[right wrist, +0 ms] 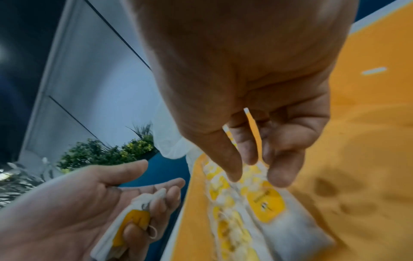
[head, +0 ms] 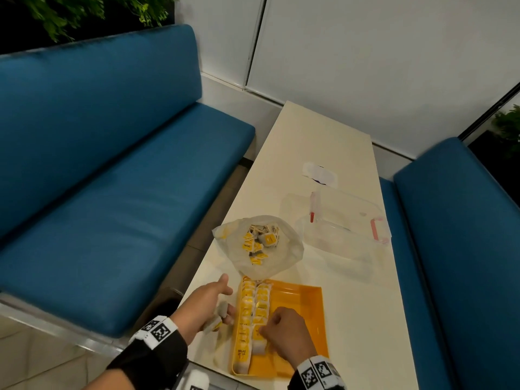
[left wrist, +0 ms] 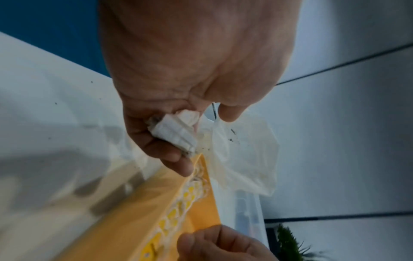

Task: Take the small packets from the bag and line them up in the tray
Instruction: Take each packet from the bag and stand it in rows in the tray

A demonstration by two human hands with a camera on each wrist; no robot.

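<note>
A yellow tray (head: 304, 319) lies at the near end of the table. Two rows of small white packets with yellow labels (head: 254, 311) run along its left side. My right hand (head: 263, 332) is over the second row. Its thumb and fingertips (right wrist: 279, 176) are apart, at the top end of the nearest packet (right wrist: 266, 203), which lies flat. My left hand (head: 225, 308) hovers just left of the tray and grips a few packets (left wrist: 176, 132) (right wrist: 134, 217) in its curled fingers. Beyond the tray sits the open translucent bag (head: 278, 263), with several packets inside (head: 259, 240).
A clear plastic container with pink latches (head: 346, 229) stands right of the bag. A white wrapper (head: 319, 171) lies farther back. Blue benches flank the narrow table on the left (head: 112, 192) and right (head: 450, 249). The table's left edge is beside my left hand.
</note>
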